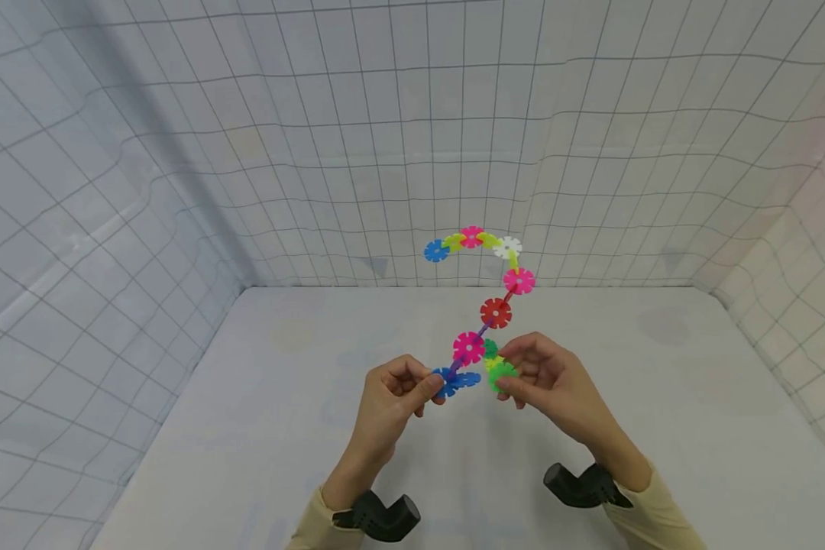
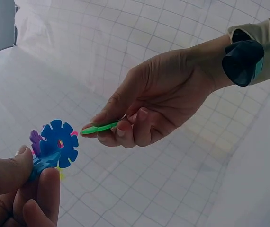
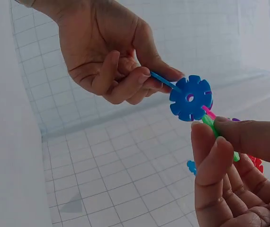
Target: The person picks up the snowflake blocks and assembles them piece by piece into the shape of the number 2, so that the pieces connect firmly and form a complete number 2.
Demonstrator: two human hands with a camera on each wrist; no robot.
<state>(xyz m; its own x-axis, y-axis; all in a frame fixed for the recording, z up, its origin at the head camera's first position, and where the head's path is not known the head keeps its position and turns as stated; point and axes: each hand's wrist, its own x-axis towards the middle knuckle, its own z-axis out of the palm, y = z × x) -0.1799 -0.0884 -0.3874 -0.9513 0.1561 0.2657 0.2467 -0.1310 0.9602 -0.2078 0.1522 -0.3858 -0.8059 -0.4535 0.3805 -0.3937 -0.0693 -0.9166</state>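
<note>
My left hand (image 1: 385, 405) pinches a blue notched plastic disc at the near end of a chain of interlocking snowflake discs. Another blue disc (image 2: 69, 150) sticks out from it at an angle, facing the right hand. From there the chain curves up and away through a pink disc (image 1: 462, 351), a red disc (image 1: 488, 311) and a white disc (image 1: 502, 248) to a blue disc (image 1: 436, 251). Between thumb and fingers, my right hand (image 1: 557, 382) holds a light green disc (image 1: 502, 372). Yellow and darker green pieces show behind it; whether these join the chain I cannot tell.
Beneath both hands lies a white tabletop (image 1: 261, 428). White sheeting with a grid of dark lines (image 1: 357, 137) stands behind and at both sides. Each wrist wears a black camera mount (image 1: 385, 518).
</note>
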